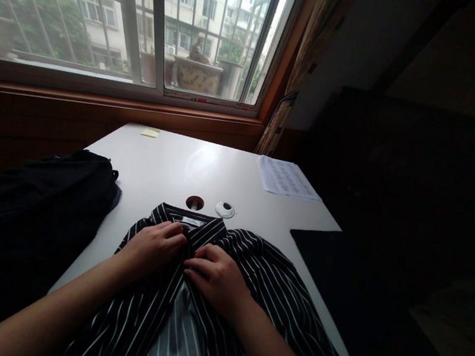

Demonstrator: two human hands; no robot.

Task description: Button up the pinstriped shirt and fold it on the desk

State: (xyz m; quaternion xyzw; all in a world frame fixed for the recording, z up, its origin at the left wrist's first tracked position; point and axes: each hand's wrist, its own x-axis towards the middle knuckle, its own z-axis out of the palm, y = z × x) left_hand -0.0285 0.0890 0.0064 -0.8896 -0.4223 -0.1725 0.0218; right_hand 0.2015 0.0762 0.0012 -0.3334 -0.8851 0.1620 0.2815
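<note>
A black shirt with white stripes [278,287] lies face up on the white table, its collar [207,231] toward the window. Below the collar the front is partly open and the paler inside of the back shows. My left hand [159,242] is closed on the front edge just under the collar on the left. Across from it, my right hand [214,273] pinches the other front edge slightly lower. Both sets of fingertips nearly meet at the placket. Any button between them is hidden by the fingers.
On the white table [168,161] are a cable hole [194,202], its round cover [225,209], a yellow sticky note [150,132] and printed sheets [288,178]. Dark clothing [34,206] lies over the left edge. A barred window [215,36] stands behind the table.
</note>
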